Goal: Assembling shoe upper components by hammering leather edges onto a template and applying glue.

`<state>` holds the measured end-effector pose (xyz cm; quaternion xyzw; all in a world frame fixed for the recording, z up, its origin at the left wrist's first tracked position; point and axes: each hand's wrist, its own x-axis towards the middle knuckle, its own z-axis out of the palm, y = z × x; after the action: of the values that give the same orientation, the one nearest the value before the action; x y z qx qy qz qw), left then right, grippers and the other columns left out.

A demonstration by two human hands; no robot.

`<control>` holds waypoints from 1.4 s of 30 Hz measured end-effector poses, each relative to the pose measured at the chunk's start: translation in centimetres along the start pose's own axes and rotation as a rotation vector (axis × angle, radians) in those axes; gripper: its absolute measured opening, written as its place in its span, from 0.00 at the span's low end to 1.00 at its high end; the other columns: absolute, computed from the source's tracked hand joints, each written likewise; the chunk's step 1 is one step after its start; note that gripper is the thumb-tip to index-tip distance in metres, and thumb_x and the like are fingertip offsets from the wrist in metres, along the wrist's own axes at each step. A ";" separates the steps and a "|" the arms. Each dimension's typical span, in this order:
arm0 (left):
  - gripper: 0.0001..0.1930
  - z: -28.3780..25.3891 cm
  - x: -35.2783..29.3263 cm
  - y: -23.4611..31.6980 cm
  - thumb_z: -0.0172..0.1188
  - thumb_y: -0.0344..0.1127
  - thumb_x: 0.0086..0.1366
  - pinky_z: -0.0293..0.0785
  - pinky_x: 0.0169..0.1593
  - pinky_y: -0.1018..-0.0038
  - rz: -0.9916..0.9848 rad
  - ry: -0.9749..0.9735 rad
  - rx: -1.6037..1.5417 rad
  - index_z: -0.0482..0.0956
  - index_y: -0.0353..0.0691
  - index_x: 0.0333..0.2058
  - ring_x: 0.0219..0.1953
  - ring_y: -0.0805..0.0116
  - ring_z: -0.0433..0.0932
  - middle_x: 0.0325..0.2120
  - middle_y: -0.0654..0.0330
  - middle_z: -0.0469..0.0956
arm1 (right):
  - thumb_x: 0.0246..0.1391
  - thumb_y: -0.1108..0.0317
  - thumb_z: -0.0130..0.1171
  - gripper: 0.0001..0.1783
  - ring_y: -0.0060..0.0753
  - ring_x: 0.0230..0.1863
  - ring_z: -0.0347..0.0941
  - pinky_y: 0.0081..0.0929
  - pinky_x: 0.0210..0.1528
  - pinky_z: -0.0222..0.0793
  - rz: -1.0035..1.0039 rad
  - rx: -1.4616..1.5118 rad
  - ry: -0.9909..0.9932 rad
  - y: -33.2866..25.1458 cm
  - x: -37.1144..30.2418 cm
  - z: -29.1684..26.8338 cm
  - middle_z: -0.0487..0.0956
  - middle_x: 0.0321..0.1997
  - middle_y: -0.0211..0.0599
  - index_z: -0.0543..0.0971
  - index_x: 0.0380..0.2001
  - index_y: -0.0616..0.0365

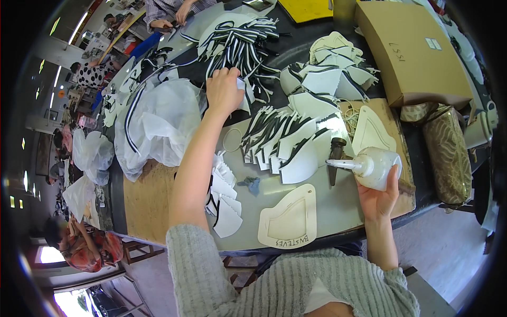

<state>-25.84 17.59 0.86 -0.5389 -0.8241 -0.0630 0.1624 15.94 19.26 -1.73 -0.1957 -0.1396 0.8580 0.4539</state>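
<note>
My right hand [377, 195] is wrapped around a white squeeze bottle [381, 168], whose thin nozzle points left over the worktable. My left hand [224, 92] is stretched out to the far pile of white cut pieces with black-and-white striped trim [235, 42]. Its fingers are curled at the pile's near edge, next to a white piece [242, 91]; their tips are hidden. Rows of overlapping white pieces with dark edges [285, 140] lie between my hands. Near me is a cream template with a cut-out panel [288, 216], and a smaller white stack [224, 195] lies under my left forearm.
A dark upright tool [336, 161] stands by the nozzle. Another white stack [327, 74] and a cardboard box [414, 55] lie at the far right, beside a patterned pouch [446, 153]. Clear plastic bags [163, 119] cover the left side. A co-worker's hands [177, 16] are across the table.
</note>
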 end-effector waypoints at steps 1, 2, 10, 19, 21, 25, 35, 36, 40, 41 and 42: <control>0.16 -0.4 -0.3 0.3 0.68 0.33 0.44 0.67 0.45 0.62 0.052 0.097 -0.015 0.78 0.44 0.35 0.45 0.59 0.72 0.35 0.61 0.75 | 0.62 0.49 0.52 0.29 0.44 0.61 0.67 0.46 0.59 0.69 0.000 0.001 0.011 -0.1 0.0 -0.2 0.70 0.61 0.41 0.64 0.61 0.52; 0.16 -0.9 -0.5 0.5 0.68 0.33 0.44 0.67 0.45 0.62 0.057 0.088 -0.019 0.78 0.44 0.35 0.45 0.59 0.72 0.35 0.61 0.75 | 0.62 0.49 0.52 0.30 0.45 0.61 0.67 0.46 0.59 0.68 0.004 -0.002 0.007 -0.2 0.1 -0.5 0.70 0.61 0.40 0.64 0.61 0.53; 0.10 -3.7 -1.5 -3.9 0.71 0.35 0.53 0.65 0.23 0.79 -0.512 -0.199 -1.100 0.79 0.39 0.28 0.19 0.79 0.70 0.18 0.69 0.74 | 0.62 0.50 0.53 0.30 0.45 0.63 0.65 0.49 0.63 0.64 0.039 0.041 -0.014 -0.2 0.3 -0.8 0.68 0.62 0.41 0.63 0.61 0.53; 0.21 -4.1 -5.7 -1.8 0.65 0.36 0.56 0.75 0.38 0.72 -0.157 0.079 -0.230 0.74 0.31 0.46 0.28 0.64 0.78 0.35 0.48 0.81 | 0.62 0.50 0.52 0.30 0.44 0.62 0.66 0.47 0.62 0.65 0.047 0.077 -0.043 -0.1 0.2 -1.0 0.68 0.62 0.41 0.63 0.61 0.53; 0.20 -7.3 -6.4 0.2 0.64 0.36 0.57 0.75 0.37 0.72 -0.227 0.012 -0.405 0.74 0.32 0.47 0.28 0.65 0.78 0.35 0.51 0.81 | 0.63 0.48 0.49 0.30 0.43 0.62 0.67 0.46 0.61 0.67 0.024 0.042 -0.038 -0.3 0.3 -1.1 0.69 0.61 0.41 0.64 0.61 0.53; 0.16 -10.4 -10.1 1.3 0.62 0.33 0.60 0.73 0.33 0.75 -0.214 -0.086 -0.707 0.77 0.35 0.45 0.27 0.72 0.75 0.35 0.57 0.81 | 0.63 0.45 0.47 0.31 0.45 0.59 0.69 0.44 0.58 0.70 0.006 0.024 0.084 -0.2 0.1 0.8 0.71 0.59 0.41 0.65 0.61 0.54; 0.13 -10.7 -12.1 8.5 0.63 0.29 0.59 0.72 0.39 0.79 0.002 -0.141 -0.886 0.78 0.35 0.44 0.37 0.75 0.76 0.35 0.62 0.80 | 0.63 0.40 0.42 0.34 0.42 0.47 0.75 0.37 0.49 0.74 0.033 0.064 -0.040 -0.5 0.6 1.4 0.73 0.53 0.50 0.66 0.60 0.56; 0.14 -10.3 -11.8 9.2 0.64 0.29 0.58 0.72 0.39 0.77 0.047 -0.093 -0.797 0.78 0.35 0.44 0.38 0.73 0.77 0.36 0.62 0.80 | 0.63 0.40 0.42 0.34 0.42 0.47 0.75 0.37 0.48 0.74 0.031 0.057 -0.034 -0.5 0.6 1.5 0.74 0.53 0.50 0.66 0.60 0.56; 0.17 -9.8 -11.6 10.8 0.67 0.29 0.50 0.69 0.40 0.70 0.076 -0.164 -0.616 0.78 0.38 0.41 0.36 0.65 0.72 0.28 0.61 0.76 | 0.63 0.40 0.43 0.34 0.41 0.46 0.74 0.36 0.48 0.74 0.025 0.046 0.013 -0.4 0.5 1.3 0.74 0.53 0.46 0.66 0.60 0.55; 0.18 -9.5 -11.8 10.8 0.69 0.30 0.47 0.68 0.40 0.68 0.067 -0.178 -0.644 0.77 0.39 0.40 0.33 0.63 0.69 0.25 0.61 0.73 | 0.63 0.40 0.43 0.34 0.41 0.46 0.74 0.36 0.48 0.74 0.022 0.045 0.016 -0.5 0.4 1.4 0.74 0.53 0.46 0.66 0.60 0.55; 0.18 -9.6 -11.7 10.9 0.69 0.30 0.47 0.68 0.40 0.68 0.068 -0.180 -0.644 0.77 0.39 0.40 0.33 0.63 0.69 0.25 0.61 0.73 | 0.63 0.40 0.43 0.33 0.41 0.46 0.74 0.37 0.48 0.74 0.021 0.030 0.016 -0.5 0.4 1.5 0.74 0.53 0.44 0.66 0.60 0.54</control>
<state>-9.76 9.21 5.16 -0.5932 -0.7545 -0.2668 -0.0877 15.38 19.77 -0.28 -0.1972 -0.1207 0.8631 0.4490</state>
